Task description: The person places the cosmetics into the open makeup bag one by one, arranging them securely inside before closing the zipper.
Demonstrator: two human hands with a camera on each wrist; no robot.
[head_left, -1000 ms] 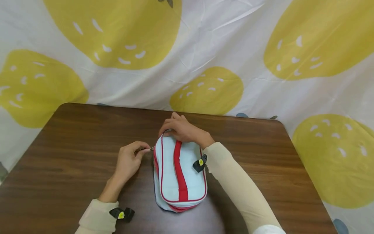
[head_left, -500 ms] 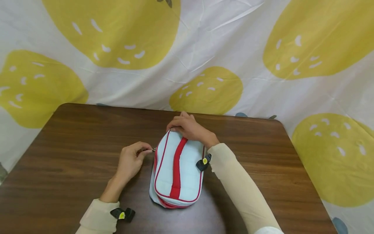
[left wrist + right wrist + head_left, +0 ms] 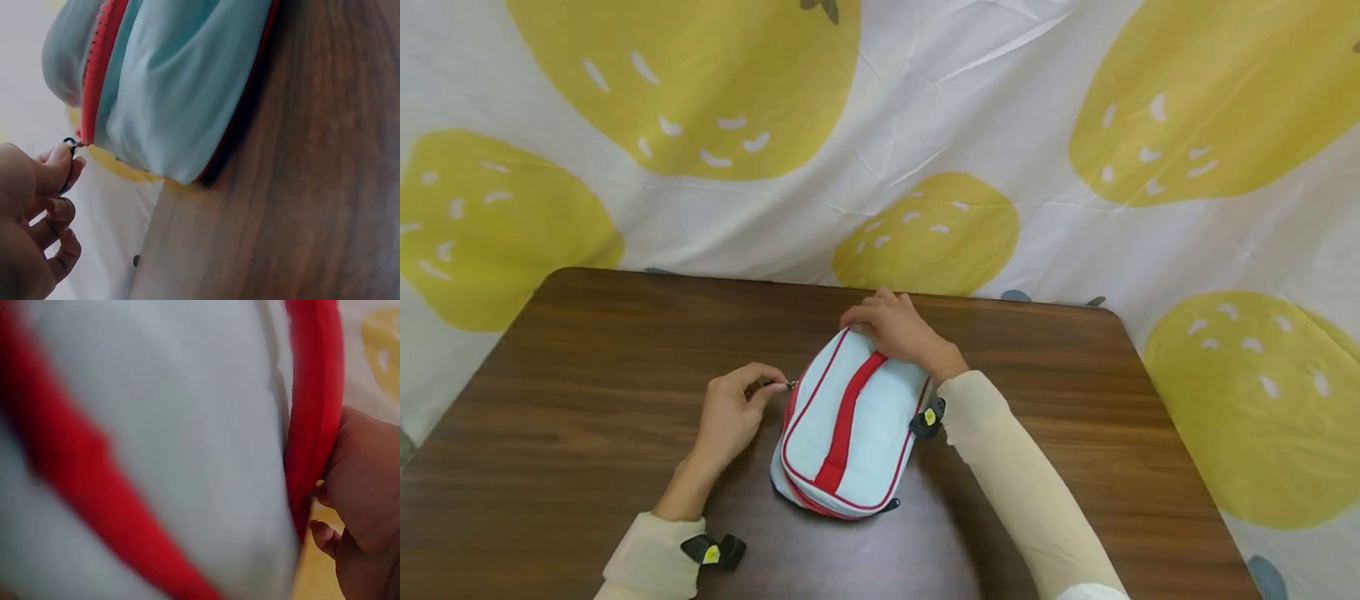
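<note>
A pale blue zip pouch (image 3: 883, 425) with red piping and a red strap handle (image 3: 846, 412) lies slanted on the table, its far end leaning right. My left hand (image 3: 732, 408) pinches a small zipper pull (image 3: 70, 142) with a black cord between thumb and index finger, at the end of the red zipper (image 3: 100, 69). Around the far end of the pouch my right hand (image 3: 904, 327) grips, its fingertips partly hidden behind the fabric. A black tab (image 3: 890, 505) sticks out at the pouch's near right corner.
The dark wooden table (image 3: 625, 375) has rounded far corners. Behind its back edge hangs a white curtain (image 3: 737, 225) printed with yellow fruit. Both wrists carry black strapped devices with yellow marks.
The pouch has turned clockwise, its far end going right and its near end left. My right hand has moved right with it; the left hand has stayed nearly still, pinching the zipper pull.
</note>
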